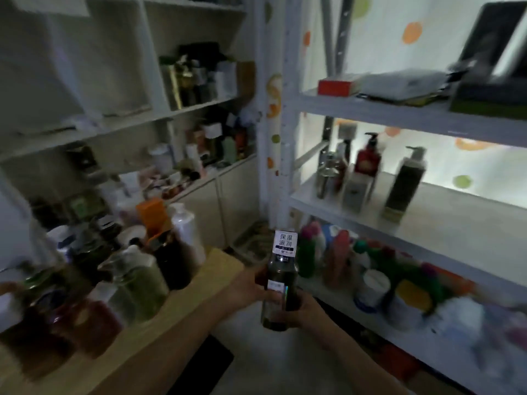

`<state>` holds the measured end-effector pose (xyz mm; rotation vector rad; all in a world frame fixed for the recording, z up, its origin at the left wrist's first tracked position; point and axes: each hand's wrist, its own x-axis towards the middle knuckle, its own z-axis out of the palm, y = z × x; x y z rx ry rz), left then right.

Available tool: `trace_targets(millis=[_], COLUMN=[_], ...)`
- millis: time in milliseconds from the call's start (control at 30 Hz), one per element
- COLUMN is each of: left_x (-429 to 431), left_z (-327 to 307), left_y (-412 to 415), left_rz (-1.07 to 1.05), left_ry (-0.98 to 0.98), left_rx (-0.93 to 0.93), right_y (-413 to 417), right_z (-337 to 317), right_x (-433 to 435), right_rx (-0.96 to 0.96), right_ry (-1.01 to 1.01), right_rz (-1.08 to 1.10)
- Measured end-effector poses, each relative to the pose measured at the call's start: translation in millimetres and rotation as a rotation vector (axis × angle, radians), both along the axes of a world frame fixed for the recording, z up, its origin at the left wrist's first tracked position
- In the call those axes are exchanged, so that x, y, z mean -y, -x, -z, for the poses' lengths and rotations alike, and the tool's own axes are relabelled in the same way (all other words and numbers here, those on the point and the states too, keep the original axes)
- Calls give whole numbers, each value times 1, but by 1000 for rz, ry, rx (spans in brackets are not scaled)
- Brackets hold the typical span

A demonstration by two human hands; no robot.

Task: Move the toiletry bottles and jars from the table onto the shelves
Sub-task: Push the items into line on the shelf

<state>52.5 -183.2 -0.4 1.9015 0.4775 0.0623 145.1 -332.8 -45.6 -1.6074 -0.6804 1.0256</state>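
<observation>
Surroundings, dim light.
Fruit-print backdrop (445, 27) at right; white cupboard doors (225, 201) shut, centre; dark mat (205, 363) on grey floor (273, 363) below.

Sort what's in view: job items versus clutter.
Job: dark bottle, gripped by left hand and right hand; table bottles; middle shelf.
Clutter: red box; papers; lower-shelf bottles.

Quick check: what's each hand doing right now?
Left hand: grips the dark bottle.
Right hand: grips the same bottle.
</observation>
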Motion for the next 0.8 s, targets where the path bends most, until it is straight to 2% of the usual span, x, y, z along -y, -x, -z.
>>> trace_targets(millis=[167,300,433,600,733,800], left_x=[64,120,149,154,133,115], left_z=[-2,-8,-1,-3,-4,7], left_y=[-112,-191,-256,-319,-360,-380], left_rz=[162,278,271,226,209,238], left_ry=[-26,-64,-69,-119,-161,-204], left_rx=[61,161,192,238,288,308], right_y=[-90,-164,-227,-282,-315,-329], right_z=[-3,-4,3,-5,-14,-6], right_x=[71,121,148,137,109,92], right_rx=[244,256,385,379,582,607], right_ry=[-1,92,114,41,118,160], right_rz=[176,313,397,630,734,772])
